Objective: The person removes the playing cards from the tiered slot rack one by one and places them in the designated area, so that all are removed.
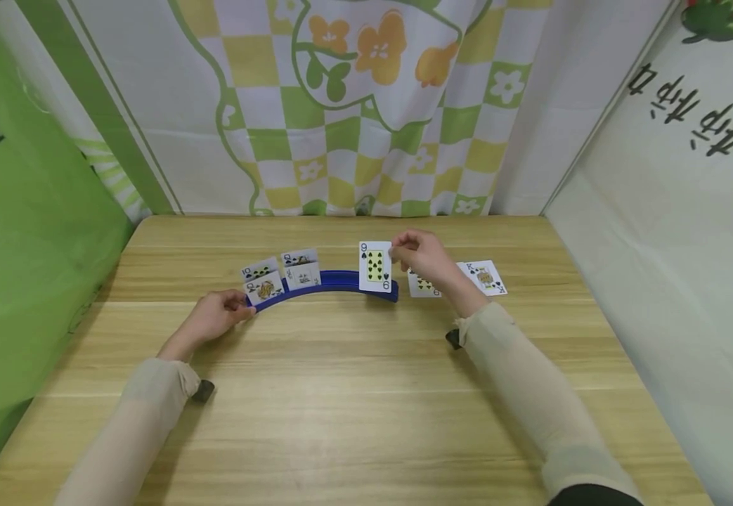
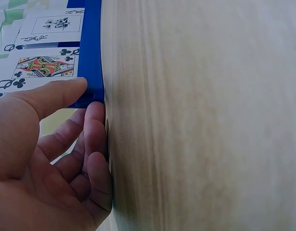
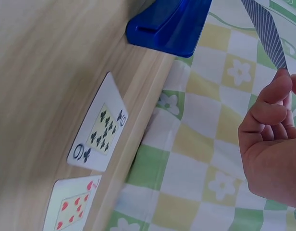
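A curved blue card holder [image 1: 341,280] lies on the table. My left hand [image 1: 214,315] grips its left end, thumb on the front edge, as the left wrist view shows. In the holder's left part stand a queen of clubs [image 1: 265,289] with a ten behind it, and a card with a black-and-white figure [image 1: 303,277] with a queen [image 1: 299,256] behind. My right hand [image 1: 425,254] pinches a nine of spades [image 1: 375,267] by its edge, above the holder's right end. In the right wrist view this card's striped back [image 3: 267,33] shows.
Right of the holder, a nine of clubs [image 3: 101,130] and a hearts card [image 3: 71,204] lie face up. A king of spades [image 1: 485,278] lies farther right, partly behind my right arm. A patterned cloth [image 1: 366,161] hangs behind the wooden table [image 1: 366,407].
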Demonstrator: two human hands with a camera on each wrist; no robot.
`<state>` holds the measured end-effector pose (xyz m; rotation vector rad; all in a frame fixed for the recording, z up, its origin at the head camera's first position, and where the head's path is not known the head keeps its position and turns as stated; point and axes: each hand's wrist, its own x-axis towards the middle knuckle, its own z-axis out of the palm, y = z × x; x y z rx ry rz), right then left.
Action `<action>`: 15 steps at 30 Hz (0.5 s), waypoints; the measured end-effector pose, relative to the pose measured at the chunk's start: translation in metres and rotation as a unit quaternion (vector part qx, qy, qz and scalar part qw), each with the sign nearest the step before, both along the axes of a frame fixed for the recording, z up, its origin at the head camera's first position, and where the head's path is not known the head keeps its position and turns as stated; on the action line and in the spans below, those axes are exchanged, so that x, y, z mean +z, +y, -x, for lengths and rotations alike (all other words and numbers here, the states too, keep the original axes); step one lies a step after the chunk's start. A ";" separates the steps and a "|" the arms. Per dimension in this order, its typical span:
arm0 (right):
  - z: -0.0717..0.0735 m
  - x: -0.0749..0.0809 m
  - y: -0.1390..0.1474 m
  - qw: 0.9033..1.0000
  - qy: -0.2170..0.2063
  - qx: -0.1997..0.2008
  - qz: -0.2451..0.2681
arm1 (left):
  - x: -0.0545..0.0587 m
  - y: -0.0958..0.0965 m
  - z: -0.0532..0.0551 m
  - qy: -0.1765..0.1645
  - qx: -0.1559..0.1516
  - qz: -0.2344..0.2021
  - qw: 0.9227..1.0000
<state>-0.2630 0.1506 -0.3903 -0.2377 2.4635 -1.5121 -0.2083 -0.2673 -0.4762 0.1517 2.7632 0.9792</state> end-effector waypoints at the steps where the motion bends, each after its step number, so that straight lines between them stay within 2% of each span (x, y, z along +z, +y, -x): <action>1: -0.001 0.000 0.002 1.000 -0.002 0.000 0.000 | 0.000 0.000 0.000 0.000 0.000 0.000 1.000; 15: -0.012 -0.001 0.027 1.000 0.004 -0.008 -0.001 | 0.000 0.001 0.000 -0.002 0.004 -0.005 1.000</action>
